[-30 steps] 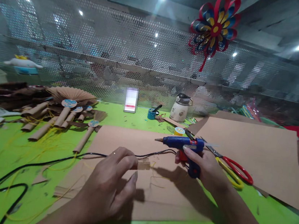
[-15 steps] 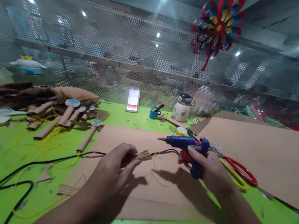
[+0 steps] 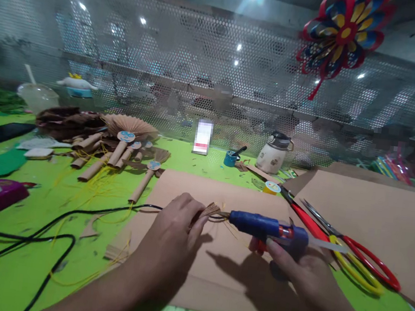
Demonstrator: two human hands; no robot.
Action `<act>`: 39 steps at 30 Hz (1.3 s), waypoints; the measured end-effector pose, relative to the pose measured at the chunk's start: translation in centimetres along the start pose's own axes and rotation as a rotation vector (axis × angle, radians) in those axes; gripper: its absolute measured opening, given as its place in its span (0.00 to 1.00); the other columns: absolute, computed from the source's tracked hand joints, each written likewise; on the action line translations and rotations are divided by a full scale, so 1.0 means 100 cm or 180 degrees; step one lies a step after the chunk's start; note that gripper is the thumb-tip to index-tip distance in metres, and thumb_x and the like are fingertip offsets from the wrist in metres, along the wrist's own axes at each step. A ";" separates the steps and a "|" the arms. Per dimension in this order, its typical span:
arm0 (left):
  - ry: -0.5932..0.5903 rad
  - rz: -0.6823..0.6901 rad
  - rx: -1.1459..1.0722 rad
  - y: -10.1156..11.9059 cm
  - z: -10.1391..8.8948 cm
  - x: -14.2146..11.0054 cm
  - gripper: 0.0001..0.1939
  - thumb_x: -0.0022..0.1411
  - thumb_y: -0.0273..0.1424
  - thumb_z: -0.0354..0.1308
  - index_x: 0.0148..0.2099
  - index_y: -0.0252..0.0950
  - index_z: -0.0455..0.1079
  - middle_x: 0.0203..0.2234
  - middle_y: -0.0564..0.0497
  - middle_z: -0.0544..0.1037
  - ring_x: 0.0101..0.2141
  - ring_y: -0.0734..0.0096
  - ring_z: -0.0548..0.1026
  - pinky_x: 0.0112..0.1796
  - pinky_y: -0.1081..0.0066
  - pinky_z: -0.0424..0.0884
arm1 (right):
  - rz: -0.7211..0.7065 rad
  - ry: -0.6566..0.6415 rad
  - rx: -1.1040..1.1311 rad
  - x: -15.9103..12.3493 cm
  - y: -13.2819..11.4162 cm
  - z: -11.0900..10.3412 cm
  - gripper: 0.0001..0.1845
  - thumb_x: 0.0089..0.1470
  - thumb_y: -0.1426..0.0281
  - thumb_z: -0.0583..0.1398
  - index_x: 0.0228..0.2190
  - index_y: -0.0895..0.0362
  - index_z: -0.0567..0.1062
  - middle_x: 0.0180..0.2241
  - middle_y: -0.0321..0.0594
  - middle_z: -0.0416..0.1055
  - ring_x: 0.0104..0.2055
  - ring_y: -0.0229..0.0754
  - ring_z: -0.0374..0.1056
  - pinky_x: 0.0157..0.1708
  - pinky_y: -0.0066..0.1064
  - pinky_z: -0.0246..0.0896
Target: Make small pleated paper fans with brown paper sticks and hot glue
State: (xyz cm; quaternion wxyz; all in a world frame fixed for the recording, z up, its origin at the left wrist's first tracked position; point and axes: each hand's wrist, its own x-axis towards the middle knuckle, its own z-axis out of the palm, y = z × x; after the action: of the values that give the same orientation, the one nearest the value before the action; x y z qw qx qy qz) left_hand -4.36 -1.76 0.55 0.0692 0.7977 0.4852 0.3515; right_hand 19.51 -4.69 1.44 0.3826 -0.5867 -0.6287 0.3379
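Observation:
My left hand [image 3: 173,234] pinches a small folded brown paper piece [image 3: 210,210] above a brown cardboard sheet [image 3: 194,260]. My right hand [image 3: 299,270] grips a blue hot glue gun [image 3: 266,228], fingers wrapped round its handle. The gun's nozzle points left and touches the paper piece. A black cord [image 3: 71,217] runs from the gun across the green table [image 3: 29,254] to the left.
Red and yellow scissors [image 3: 354,254] lie right of the glue gun on a second cardboard sheet [image 3: 374,216]. Several rolled brown paper fans [image 3: 121,150] lie at the back left. A white jug [image 3: 273,156], a small blue cup [image 3: 231,158] and a perforated metal screen [image 3: 165,69] stand behind.
The glue gun's nozzle has come left to meet the paper piece held in my left hand. The camera view has shifted left.

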 end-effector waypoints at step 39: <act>0.0201 0.0264 -0.0048 0.001 0.007 -0.004 0.07 0.67 0.27 0.50 0.35 0.36 0.68 0.29 0.50 0.68 0.32 0.66 0.67 0.33 0.65 0.64 | -0.0399 -0.0112 -0.0214 0.002 0.012 0.009 0.20 0.58 0.55 0.56 0.32 0.57 0.78 0.27 0.42 0.74 0.30 0.46 0.68 0.30 0.33 0.64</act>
State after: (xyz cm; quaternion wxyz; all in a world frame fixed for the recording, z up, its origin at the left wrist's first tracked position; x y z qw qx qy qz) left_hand -3.99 -2.04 -0.10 0.0452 0.8051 0.4510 0.3827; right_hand 19.30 -4.39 0.01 0.3719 -0.5527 -0.6818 0.3023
